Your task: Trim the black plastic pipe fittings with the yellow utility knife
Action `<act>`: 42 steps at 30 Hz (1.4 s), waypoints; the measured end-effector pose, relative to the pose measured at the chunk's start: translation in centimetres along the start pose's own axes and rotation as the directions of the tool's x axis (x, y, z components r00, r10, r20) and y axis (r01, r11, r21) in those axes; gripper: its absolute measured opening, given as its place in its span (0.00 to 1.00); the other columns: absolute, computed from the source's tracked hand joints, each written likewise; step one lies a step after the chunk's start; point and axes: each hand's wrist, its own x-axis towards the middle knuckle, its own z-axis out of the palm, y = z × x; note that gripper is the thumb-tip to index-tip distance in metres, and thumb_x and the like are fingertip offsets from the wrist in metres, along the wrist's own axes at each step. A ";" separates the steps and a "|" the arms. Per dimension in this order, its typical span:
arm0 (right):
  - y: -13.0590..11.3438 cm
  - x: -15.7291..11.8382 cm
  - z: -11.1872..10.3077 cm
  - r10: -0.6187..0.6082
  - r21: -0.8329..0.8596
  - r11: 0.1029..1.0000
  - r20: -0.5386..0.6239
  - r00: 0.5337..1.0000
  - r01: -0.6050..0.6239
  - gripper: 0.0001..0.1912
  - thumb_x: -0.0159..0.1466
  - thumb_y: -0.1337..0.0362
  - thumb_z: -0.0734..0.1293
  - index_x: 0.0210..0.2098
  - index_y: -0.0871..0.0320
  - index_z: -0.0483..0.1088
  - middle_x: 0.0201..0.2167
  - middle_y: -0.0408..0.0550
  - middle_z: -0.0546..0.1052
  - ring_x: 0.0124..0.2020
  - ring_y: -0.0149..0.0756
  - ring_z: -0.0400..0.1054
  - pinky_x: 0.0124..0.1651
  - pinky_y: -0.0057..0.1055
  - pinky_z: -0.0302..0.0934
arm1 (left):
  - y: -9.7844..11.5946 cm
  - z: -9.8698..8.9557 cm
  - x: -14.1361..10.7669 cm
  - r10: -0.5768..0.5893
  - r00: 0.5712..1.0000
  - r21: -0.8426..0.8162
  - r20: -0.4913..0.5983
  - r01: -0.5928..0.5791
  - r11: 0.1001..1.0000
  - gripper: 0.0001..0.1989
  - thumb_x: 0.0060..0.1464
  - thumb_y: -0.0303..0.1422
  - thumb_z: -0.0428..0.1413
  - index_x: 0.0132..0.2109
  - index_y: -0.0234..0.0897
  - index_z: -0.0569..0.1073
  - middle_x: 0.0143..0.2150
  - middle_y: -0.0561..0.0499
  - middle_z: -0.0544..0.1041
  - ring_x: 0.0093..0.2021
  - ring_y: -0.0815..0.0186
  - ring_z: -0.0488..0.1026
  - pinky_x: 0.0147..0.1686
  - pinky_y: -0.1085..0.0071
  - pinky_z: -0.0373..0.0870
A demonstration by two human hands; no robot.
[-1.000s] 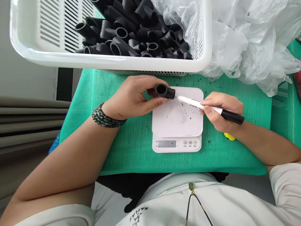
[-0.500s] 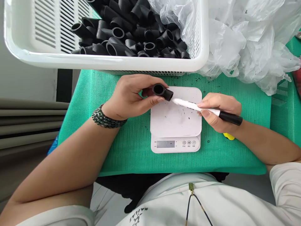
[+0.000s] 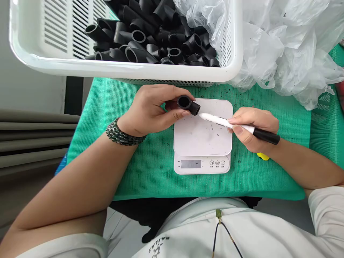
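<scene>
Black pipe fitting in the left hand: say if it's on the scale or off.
Off: the left hand holds the black pipe fitting up over the white scale.

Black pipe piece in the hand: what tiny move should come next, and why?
Probably nudge the white marker a little forward so its tip touches the black pipe fitting. The right hand holds the marker with its tip right by the fitting's end, and the left hand holds the fitting up above the digital scale.
</scene>
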 end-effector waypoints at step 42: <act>0.1 0.1 0.2 -0.108 -0.042 0.993 -0.034 0.994 0.107 0.06 0.72 0.65 0.70 0.47 0.51 0.80 0.31 0.44 0.83 0.28 0.36 0.79 0.27 0.33 0.74 | 0.0 0.0 0.1 0.011 1.000 0.003 -0.003 -0.011 1.000 0.17 0.72 0.46 0.59 0.48 0.35 0.81 0.29 0.54 0.78 0.25 0.74 0.70 0.27 0.78 0.68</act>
